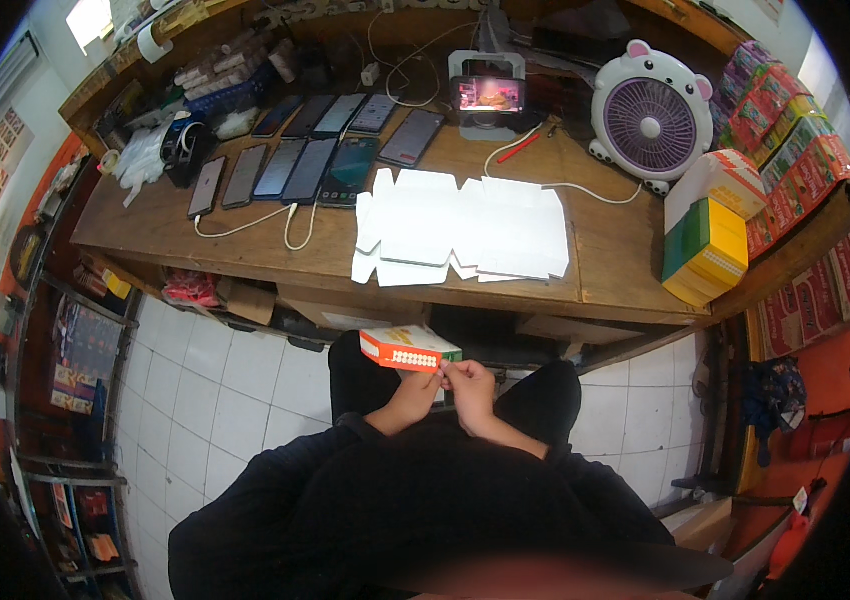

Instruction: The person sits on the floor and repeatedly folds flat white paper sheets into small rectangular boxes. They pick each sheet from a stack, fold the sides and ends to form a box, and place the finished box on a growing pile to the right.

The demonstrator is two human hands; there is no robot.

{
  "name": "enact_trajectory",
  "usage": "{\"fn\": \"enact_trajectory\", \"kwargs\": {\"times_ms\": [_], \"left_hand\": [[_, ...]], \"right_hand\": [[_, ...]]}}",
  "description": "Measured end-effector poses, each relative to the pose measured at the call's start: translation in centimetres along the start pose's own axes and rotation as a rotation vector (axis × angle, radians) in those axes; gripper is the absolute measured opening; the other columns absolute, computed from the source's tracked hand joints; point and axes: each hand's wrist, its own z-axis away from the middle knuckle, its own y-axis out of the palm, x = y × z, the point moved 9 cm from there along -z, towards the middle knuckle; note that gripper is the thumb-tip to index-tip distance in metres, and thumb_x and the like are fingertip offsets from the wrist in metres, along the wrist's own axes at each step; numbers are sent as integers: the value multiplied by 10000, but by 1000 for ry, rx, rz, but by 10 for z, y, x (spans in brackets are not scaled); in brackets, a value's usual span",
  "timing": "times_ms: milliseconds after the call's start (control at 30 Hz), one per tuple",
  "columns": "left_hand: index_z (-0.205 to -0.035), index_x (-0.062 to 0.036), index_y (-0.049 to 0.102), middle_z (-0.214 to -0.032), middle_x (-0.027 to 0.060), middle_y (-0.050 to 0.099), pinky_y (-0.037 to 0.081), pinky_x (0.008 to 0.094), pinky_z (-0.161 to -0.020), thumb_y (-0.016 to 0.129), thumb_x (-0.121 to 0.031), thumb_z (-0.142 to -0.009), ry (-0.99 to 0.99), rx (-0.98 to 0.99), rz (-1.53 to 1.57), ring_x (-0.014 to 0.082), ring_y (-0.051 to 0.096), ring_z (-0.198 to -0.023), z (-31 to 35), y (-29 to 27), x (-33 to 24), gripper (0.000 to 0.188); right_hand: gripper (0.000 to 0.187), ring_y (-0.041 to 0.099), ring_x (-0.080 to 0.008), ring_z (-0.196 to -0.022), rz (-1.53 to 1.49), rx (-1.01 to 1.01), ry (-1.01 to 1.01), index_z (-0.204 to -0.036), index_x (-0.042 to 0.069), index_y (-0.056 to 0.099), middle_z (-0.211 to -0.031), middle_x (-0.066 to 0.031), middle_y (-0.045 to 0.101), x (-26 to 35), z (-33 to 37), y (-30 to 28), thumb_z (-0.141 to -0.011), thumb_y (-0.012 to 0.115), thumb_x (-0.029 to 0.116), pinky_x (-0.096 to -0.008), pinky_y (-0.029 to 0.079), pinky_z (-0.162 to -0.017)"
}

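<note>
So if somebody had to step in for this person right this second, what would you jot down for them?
Left hand and right hand: both hold one small orange and white carton over the lap, fingers at its near right end.
On the wooden desk: a stack of flat white carton blanks; folded yellow and green boxes at the right edge.
Done: the carton in hand is folded into box shape.
Left: its near end looks not yet closed; the flat blanks remain unfolded.
</note>
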Motion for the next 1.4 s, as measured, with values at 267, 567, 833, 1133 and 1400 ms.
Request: {"fn": "enact_trajectory", "kwargs": {"times_ms": [267,567,833,1133,1400], "left_hand": [[-1070,42,652,-930,56,690,483,305,-772,505,-284,-1038,-328,-37,150,129,617,-883,1,-36,15,359],[-1278,19,561,-1230,96,618,384,322,-1045,486,-263,-1041,-407,46,683,169,564,-1124,3,-34,38,375],[-1307,-96,570,-1133,218,647,246,625,-1107,710,-432,-842,113,-212,-682,314,562,-1209,-6,-54,-31,591],[-1049,-108,737,-1011,116,702,436,500,-963,676,-363,-847,32,727,-554,272,651,-1003,-25,-1,-35,331],[-935,-108,760,-803,138,713,508,425,-756,689,-418,-748,-169,563,-536,335,682,-795,-35,-7,-35,369]], "right_hand": [[274,526,-275,-1094,389,109,-315,-1132,-3,676,-1171,-154,560,11,-10,1,-977,588,205,-335,430,-955],[241,615,-150,-984,-154,62,170,-1203,43,527,-1077,-77,647,-27,-54,-47,-1005,567,174,-292,491,-876],[161,622,-270,-959,1004,286,-649,-1009,107,665,-989,-59,658,97,-18,-33,-870,674,188,-433,443,-892],[97,610,-234,-883,1133,440,-726,-850,140,642,-840,-25,613,95,21,-2,-787,692,194,-426,389,-844],[109,597,-211,-882,1076,384,-831,-884,167,640,-863,6,612,105,28,-8,-788,690,160,-408,362,-816]]}}
